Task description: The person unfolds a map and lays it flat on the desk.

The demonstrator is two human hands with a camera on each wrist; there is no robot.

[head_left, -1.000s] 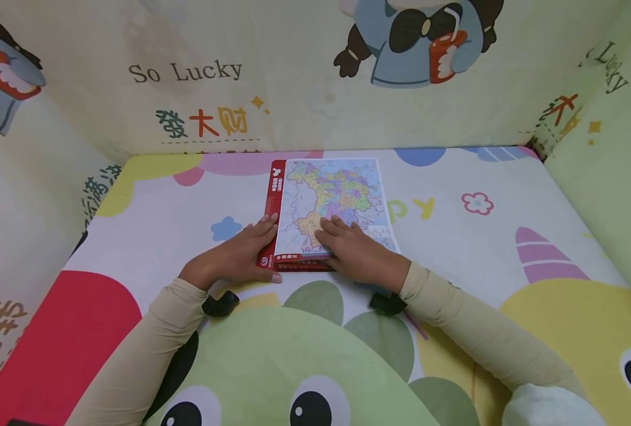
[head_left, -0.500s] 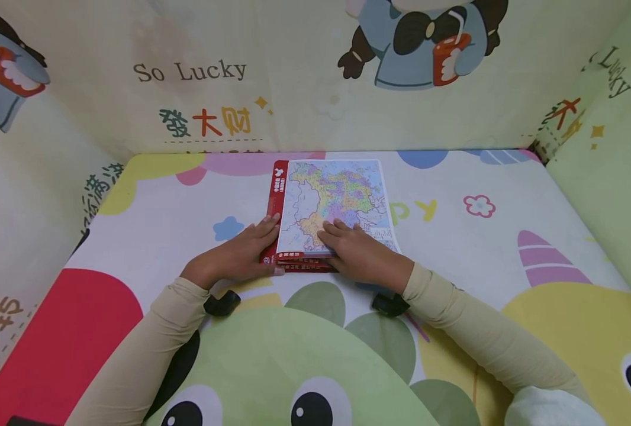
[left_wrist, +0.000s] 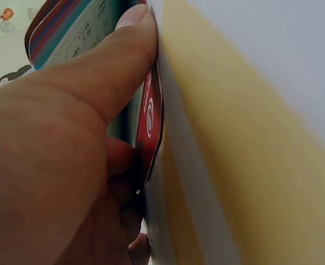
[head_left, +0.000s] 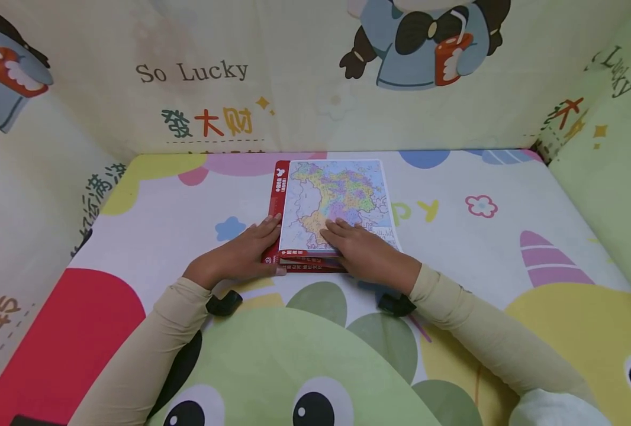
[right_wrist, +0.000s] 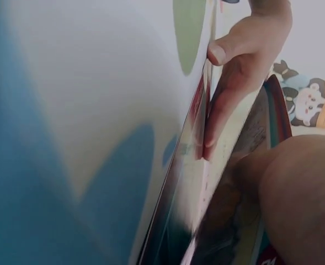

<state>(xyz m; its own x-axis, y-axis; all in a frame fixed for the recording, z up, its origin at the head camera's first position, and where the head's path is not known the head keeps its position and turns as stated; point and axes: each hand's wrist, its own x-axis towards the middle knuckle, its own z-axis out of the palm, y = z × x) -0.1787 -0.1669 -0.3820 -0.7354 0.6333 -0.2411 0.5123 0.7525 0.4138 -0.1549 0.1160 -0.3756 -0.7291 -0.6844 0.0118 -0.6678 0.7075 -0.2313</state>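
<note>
A map (head_left: 347,198) with a red left border lies on the patterned table cover in the head view. Its upper layer sits slightly above a red-edged lower layer (head_left: 310,266) at the near side. My left hand (head_left: 241,251) rests on the red left border, fingers extended and thumb along the near edge. In the left wrist view the thumb crosses over the red edge (left_wrist: 151,110). My right hand (head_left: 366,254) lies on the map's near right part with fingers extended. Its thumb is hidden in the head view. A gap between layers shows in the right wrist view, beside the right hand (right_wrist: 305,193).
Fabric walls (head_left: 294,71) printed with cartoon figures and lettering enclose the back and sides. The table cover (head_left: 251,367) has large coloured shapes. A dark wrist camera (head_left: 224,303) sits at the left cuff, another dark wrist camera (head_left: 396,305) at the right cuff.
The head view has shifted a little. My right hand has slid very slightly to the right and the near edge of the map's upper layer stands a little farther from the lower layer's edge.
</note>
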